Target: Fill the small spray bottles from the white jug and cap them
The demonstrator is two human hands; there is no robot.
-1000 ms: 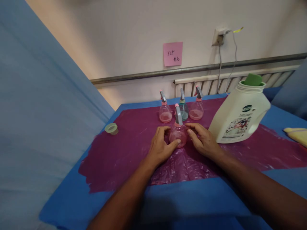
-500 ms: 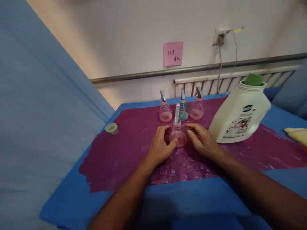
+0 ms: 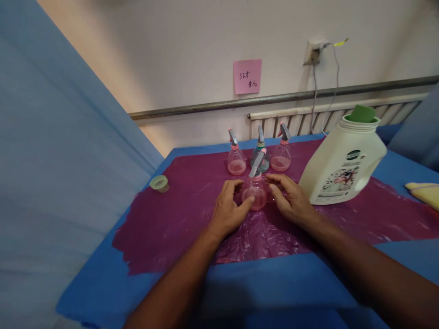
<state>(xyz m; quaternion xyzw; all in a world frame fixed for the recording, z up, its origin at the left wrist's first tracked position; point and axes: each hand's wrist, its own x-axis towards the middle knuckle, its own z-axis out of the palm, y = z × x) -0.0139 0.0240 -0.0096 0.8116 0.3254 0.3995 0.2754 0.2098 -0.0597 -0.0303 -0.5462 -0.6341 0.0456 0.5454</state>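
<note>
A small clear spray bottle (image 3: 254, 195) with pink liquid, a pink collar and a grey trigger head stands on the purple plastic sheet in front of me. My left hand (image 3: 230, 205) grips its left side, thumb across the front and fingers curled around behind. To the right of the bottle is my right hand (image 3: 288, 197), its fingers and thumb apart and holding nothing. Behind stand another spray bottle with pink liquid (image 3: 236, 166), a teal spray bottle (image 3: 265, 165) partly hidden by the front one, and a third pink one (image 3: 281, 163).
A large cream jug (image 3: 343, 169) with a green piece (image 3: 361, 114) in its mouth stands right of my right hand. A small pale-green cup (image 3: 159, 184) sits at the left. Yellow cloth (image 3: 425, 194) lies far right. Purple plastic sheet (image 3: 178, 219) covers the blue table (image 3: 274, 278).
The front bottle's grey trigger head has turned and now leans to the right. My right hand has shifted slightly right, away from the bottle. My left hand stays in place.
</note>
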